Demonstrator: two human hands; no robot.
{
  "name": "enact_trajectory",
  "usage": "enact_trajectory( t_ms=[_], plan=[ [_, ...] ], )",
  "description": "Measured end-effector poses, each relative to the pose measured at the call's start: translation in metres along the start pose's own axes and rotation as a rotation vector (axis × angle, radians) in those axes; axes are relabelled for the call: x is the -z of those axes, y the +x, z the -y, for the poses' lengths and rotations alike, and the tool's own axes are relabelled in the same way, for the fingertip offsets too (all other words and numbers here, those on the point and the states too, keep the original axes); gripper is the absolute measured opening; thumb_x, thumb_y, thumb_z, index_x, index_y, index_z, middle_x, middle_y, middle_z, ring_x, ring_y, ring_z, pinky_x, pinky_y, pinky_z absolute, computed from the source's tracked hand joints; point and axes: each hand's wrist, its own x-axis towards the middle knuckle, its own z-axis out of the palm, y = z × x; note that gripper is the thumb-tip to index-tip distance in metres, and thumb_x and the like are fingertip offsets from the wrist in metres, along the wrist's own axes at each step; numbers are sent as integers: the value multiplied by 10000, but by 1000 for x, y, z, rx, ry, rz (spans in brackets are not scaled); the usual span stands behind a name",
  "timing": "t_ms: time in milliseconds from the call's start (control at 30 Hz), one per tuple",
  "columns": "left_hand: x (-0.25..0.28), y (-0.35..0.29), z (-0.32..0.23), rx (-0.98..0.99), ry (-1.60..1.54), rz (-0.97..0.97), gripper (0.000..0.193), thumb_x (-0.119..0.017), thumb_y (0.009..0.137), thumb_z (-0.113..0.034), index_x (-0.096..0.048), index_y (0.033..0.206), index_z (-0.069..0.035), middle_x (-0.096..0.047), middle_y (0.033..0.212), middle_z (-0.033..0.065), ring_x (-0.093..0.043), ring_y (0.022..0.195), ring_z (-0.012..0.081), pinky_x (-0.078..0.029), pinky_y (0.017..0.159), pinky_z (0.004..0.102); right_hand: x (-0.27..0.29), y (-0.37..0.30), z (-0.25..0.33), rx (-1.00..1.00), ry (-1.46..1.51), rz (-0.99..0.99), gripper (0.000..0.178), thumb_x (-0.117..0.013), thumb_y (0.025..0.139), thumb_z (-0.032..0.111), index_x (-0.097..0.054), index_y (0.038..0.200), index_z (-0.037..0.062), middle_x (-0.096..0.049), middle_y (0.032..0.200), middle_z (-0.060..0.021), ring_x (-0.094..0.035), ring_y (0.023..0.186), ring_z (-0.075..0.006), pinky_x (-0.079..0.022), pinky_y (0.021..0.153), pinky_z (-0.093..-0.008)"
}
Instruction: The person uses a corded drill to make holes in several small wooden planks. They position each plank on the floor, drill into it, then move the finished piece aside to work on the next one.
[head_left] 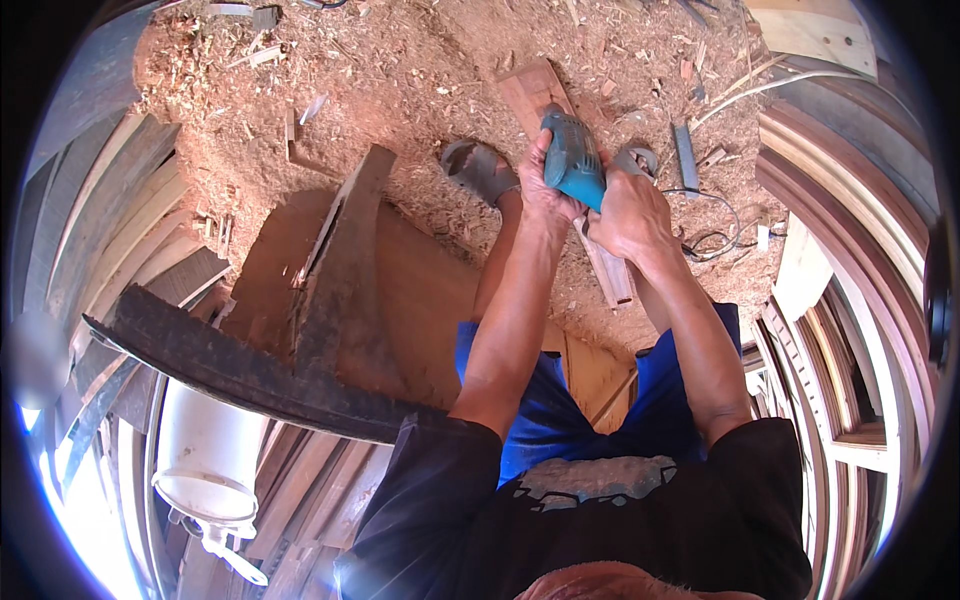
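Observation:
Both my hands are closed around a teal power tool (pixel 574 160) with vent slots and a dark nose pointing away from me; its exact kind is unclear. My left hand (pixel 543 180) grips its left side. At its rear right, my right hand (pixel 633 212) wraps round it, with the fingers partly hidden. Beneath the tool lies a reddish-brown wooden board (pixel 533 92), its near end (pixel 610 277) showing between my legs. Where the tool meets the board is hidden.
Wood shavings cover the ground (pixel 400 90). My sandalled feet flank the board. A black cord (pixel 715 240) and grey bar (pixel 686 158) lie right. A curved dark-edged piece (pixel 240 350), white cylinder (pixel 205 450) and stacked planks (pixel 120 220) are left. Wooden frames (pixel 850 210) stand right.

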Motion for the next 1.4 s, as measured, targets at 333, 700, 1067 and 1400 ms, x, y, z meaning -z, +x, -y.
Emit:
enact_trajectory(
  t_ms=[333,700,1067,1400],
  plan=[
    [20,11,12,-2,78,32,623,-735,819,-476,-612,1210,-7,-673,1039,277,-675,942,446,-559,858,568,-14,3,-18,32,69,-86,505,-854,717,160,-658,1135,-47,-735,1005,-250,-729,959,-397,-586,843,-477],
    [-6,18,10,-21,66,-101,517,-674,891,-453,-589,1202,-49,-645,1040,207,-644,897,430,-549,822,597,-10,13,-23,19,97,-106,458,-794,711,158,-677,1105,-43,-726,958,-283,-722,909,-436,-584,848,-478],
    [-5,20,11,-26,186,-82,467,-652,931,-451,-541,1223,-104,-596,1059,125,-591,964,334,-536,853,588,-21,17,-27,-15,151,-145,435,-755,738,155,-683,1129,-20,-718,990,-291,-707,953,-446,-569,868,-489],
    [-9,25,7,-26,154,-129,472,-660,925,-448,-552,1220,-97,-608,1061,125,-606,930,359,-544,825,599,-23,19,-21,-12,101,-188,415,-808,742,216,-720,1047,-50,-741,948,-262,-742,901,-401,-604,807,-463]
  ],
)
